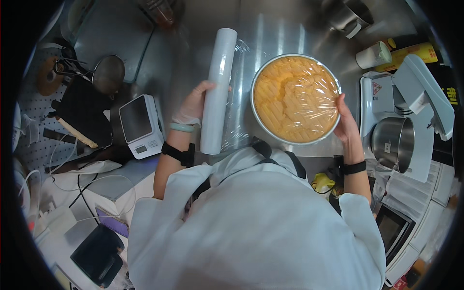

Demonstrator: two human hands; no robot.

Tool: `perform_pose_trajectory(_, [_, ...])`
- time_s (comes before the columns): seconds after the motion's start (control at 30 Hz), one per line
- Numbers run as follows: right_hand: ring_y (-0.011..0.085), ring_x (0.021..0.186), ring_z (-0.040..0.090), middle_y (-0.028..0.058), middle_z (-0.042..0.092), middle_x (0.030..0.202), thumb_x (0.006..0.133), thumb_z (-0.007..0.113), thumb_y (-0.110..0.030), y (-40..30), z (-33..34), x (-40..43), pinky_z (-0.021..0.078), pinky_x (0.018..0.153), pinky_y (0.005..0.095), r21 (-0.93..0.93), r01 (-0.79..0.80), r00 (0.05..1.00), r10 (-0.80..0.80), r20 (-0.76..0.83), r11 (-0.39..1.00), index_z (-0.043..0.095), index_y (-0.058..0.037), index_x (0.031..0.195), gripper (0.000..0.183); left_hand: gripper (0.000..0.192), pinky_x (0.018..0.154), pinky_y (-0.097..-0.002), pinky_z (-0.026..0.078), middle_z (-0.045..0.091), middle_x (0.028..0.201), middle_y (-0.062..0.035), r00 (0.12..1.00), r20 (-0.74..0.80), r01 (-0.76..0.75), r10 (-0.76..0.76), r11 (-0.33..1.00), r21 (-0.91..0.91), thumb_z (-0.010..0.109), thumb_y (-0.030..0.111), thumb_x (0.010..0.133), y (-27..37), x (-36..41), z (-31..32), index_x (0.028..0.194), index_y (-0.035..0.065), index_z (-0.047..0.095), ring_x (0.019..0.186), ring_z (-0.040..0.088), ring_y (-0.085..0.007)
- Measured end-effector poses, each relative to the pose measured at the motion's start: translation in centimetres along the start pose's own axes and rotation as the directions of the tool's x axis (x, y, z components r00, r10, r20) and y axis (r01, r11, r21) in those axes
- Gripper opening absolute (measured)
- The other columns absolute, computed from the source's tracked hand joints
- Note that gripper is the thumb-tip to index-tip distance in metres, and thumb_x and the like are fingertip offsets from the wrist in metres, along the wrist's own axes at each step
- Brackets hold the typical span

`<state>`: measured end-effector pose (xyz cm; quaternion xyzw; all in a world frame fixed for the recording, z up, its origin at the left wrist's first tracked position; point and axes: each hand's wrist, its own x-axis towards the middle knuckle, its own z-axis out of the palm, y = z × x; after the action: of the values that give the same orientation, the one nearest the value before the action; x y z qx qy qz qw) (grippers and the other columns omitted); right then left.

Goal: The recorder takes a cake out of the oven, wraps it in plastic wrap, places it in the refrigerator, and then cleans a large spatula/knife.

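Observation:
A roll of plastic wrap (pixel 219 90) lies lengthwise in front of me, with my left hand (pixel 197 99) closed around its middle, thumb on top. Clear film (pixel 237 119) runs from the roll towards a round metal cake pan (pixel 253 108). Inside the pan is a golden sponge cake (pixel 282 98) with a cracked, wrinkled top. Shiny film stretches over the cake, its creases gathering at the right rim. There my right hand (pixel 346 119) grips the pan's edge and the film, thumb above and fingers partly hidden underneath.
Left of me are a digital kitchen scale (pixel 139 125) and a fine-mesh strainer (pixel 108 74). On the right stands a stand mixer (pixel 417 98) with its head tilted up and a steel bowl (pixel 393 145). A plastic cup (pixel 373 56) and a metal pitcher (pixel 349 18) are at the back right.

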<state>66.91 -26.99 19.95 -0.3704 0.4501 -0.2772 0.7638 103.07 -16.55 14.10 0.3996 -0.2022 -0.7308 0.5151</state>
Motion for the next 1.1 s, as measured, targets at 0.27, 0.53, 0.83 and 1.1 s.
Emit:
perform_pose_trajectory(0.27, [0.0192, 0.116, 0.044, 0.0104, 0.045, 0.126, 0.085, 0.044, -0.054, 7.1, -0.3, 6.1, 0.0359, 0.097, 0.0335, 0.022, -0.041, 0.992, 0.038, 0.118, 0.999, 0.034, -0.0018, 0.129, 0.069, 0.046, 0.074, -0.0306, 0.048, 0.059, 0.097, -0.0109, 0.999, 0.012, 0.044, -0.044, 0.998, 0.049, 0.053, 0.031, 0.079, 1.3, 0.6, -0.3, 0.11, -0.0022, 0.053, 0.082, 0.058, -0.0171])
perform_pose_trajectory(0.53, [0.0156, 0.117, 0.041, 0.0092, 0.047, 0.124, 0.087, 0.046, -0.05, 12.7, 0.3, 8.7, 0.0313, 0.099, 0.0317, -0.012, -0.042, 0.997, 0.043, 0.06, 0.999, 0.032, -0.0011, 0.131, 0.067, 0.039, 0.082, -0.0296, 0.044, 0.056, 0.1, -0.008, 0.995, -0.093, -0.002, 0.02, 0.982, 0.188, 0.048, 0.019, 0.083, 1.5, 1.8, 1.8, 0.116, -0.0017, 0.048, 0.089, 0.055, -0.0154])
perform_pose_trajectory(0.83, [0.0285, 0.104, 0.051, 0.0221, 0.05, 0.114, 0.073, 0.069, -0.041, 5.9, 9.2, 7.8, 0.0437, 0.085, 0.0334, -0.465, 0.37, 0.925, -0.364, 0.105, 0.804, 0.028, 0.0106, 0.129, 0.086, 0.044, 0.082, -0.0276, 0.044, 0.054, 0.102, -0.0084, 0.977, -0.209, 0.033, 0.047, 0.932, 0.362, 0.051, 0.021, 0.081, 0.4, 1.9, 3.6, 0.118, -0.0012, 0.045, 0.092, 0.054, -0.0146])
perform_pose_trajectory(1.1, [0.0256, 0.082, 0.063, 0.0202, 0.061, 0.09, 0.064, 0.073, -0.031, 7.4, 15.0, 13.0, 0.0499, 0.069, 0.0343, -0.496, 0.245, 0.969, -0.222, 0.106, 0.833, 0.05, 0.0094, 0.106, 0.062, 0.044, 0.08, -0.0258, 0.041, 0.054, 0.101, -0.0063, 0.975, -0.12, -0.068, 0.19, 0.758, 0.648, 0.049, 0.032, 0.088, -0.7, 2.2, 3.4, 0.117, -0.0007, 0.048, 0.09, 0.05, -0.0126])
